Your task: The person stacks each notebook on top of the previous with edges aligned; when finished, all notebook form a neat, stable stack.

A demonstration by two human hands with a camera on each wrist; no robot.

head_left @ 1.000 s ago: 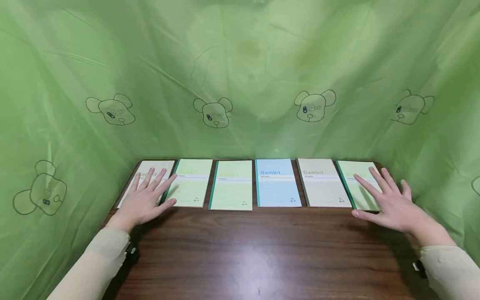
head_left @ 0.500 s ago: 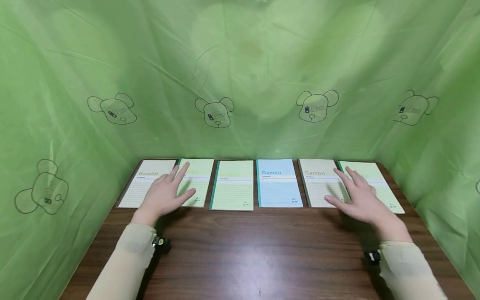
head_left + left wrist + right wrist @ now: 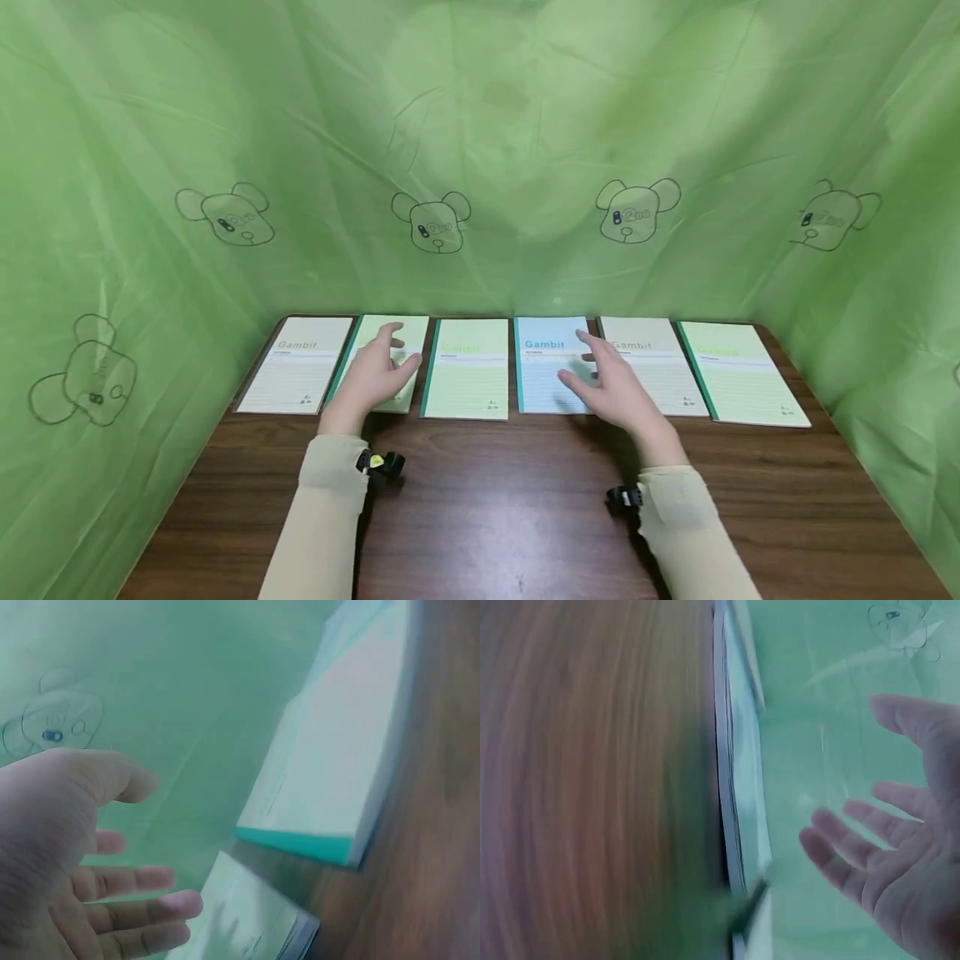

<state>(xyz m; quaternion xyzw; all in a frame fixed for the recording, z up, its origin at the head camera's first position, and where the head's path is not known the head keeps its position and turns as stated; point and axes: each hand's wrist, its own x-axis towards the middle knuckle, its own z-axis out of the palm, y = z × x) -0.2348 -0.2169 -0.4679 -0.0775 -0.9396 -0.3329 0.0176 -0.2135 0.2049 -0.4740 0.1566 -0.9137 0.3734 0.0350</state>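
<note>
Several notebooks with "Gambit" on their covers lie in a row along the far side of the table. My left hand [image 3: 375, 373] is over the second notebook from the left, a pale green one [image 3: 405, 329], with its fingers relaxed and nothing in them. My right hand [image 3: 617, 385] hovers between the blue notebook [image 3: 547, 379] and the white notebook [image 3: 671, 379] beside it, holding nothing. In the left wrist view the fingers [image 3: 142, 879] are spread apart from the thumb. Loosely bent fingers [image 3: 847, 844] show in the right wrist view, away from the notebook edges.
Another white notebook [image 3: 288, 379] lies at the far left. A green notebook [image 3: 468, 383] sits in the middle and one more green notebook [image 3: 746, 375] at the far right. Green curtain [image 3: 517, 150] with bear-head drawings surrounds the brown wooden table [image 3: 495, 508].
Both hands have moved inward from the outer notebooks, the right hand farther than the left. Their spread fingers have relaxed. The notebooks stay where they were.
</note>
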